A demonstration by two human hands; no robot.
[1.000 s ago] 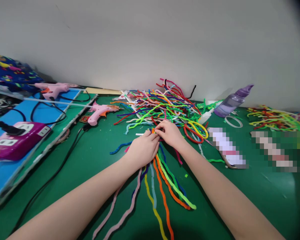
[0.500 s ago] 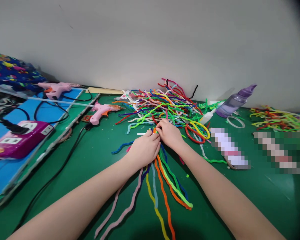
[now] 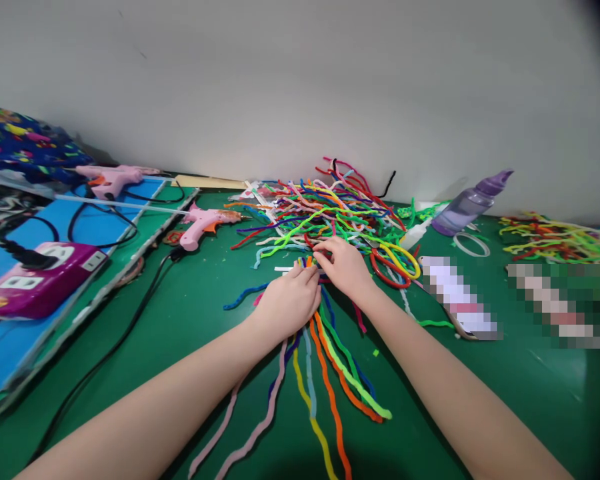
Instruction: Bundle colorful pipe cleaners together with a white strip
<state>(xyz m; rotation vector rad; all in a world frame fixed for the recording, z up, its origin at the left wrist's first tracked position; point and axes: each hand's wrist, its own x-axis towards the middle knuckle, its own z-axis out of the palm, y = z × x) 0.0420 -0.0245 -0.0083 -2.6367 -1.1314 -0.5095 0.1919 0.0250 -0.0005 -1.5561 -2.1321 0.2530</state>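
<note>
My left hand (image 3: 291,300) is closed over a bundle of colourful pipe cleaners, holding it near its far end. Their fuzzy strands fan out toward me: an orange pipe cleaner (image 3: 331,390), a yellow one (image 3: 321,443), a pink one (image 3: 266,422) and several more. Short tips of the bundle (image 3: 309,261) poke out beyond the left fingers. Just to the right of those tips is my right hand (image 3: 346,268), its fingers bent and slightly apart, with nothing visible held. A thin white strip (image 3: 282,269) lies by the tips.
A tangled pile of pipe cleaners (image 3: 330,207) lies behind my hands, with red-and-yellow-handled scissors (image 3: 397,267) beside it. Pink glue guns (image 3: 200,225) and a purple power strip (image 3: 45,277) are left. Right stand a purple bottle (image 3: 467,205) and a blurred phone (image 3: 460,297).
My right hand has drawn slightly off the bundle's tips, and its fingers have loosened. The left hand keeps its hold, while a pink and a green strand have shifted slightly to the right.
</note>
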